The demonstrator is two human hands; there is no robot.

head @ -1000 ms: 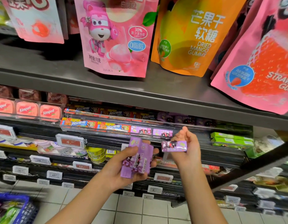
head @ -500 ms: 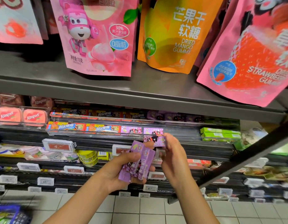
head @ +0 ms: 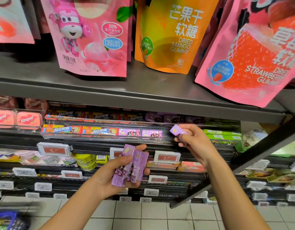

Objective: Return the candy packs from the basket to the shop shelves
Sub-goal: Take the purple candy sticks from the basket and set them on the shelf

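Observation:
My left hand [head: 110,178] grips a small stack of purple candy packs [head: 129,165] below the candy rack. My right hand [head: 194,143] pinches a single purple candy pack [head: 176,130] and holds it up at the right end of the clear tray row [head: 102,136], just right of two matching purple packs [head: 140,132] lying in that tray. A blue basket [head: 9,220] shows at the bottom left corner on the tiled floor, blurred, with packets inside.
Large hanging gummy bags, pink [head: 92,35], orange [head: 170,34] and strawberry pink [head: 252,52], fill the grey shelf [head: 126,97] above. Green packs [head: 221,134] lie right of my right hand. Price tags [head: 54,148] line the lower rails. A dark diagonal bar [head: 242,161] crosses on the right.
My right hand has taken one purple pack away from the stack and raised it up and right toward the tray row's right end. The view has shifted slightly left.

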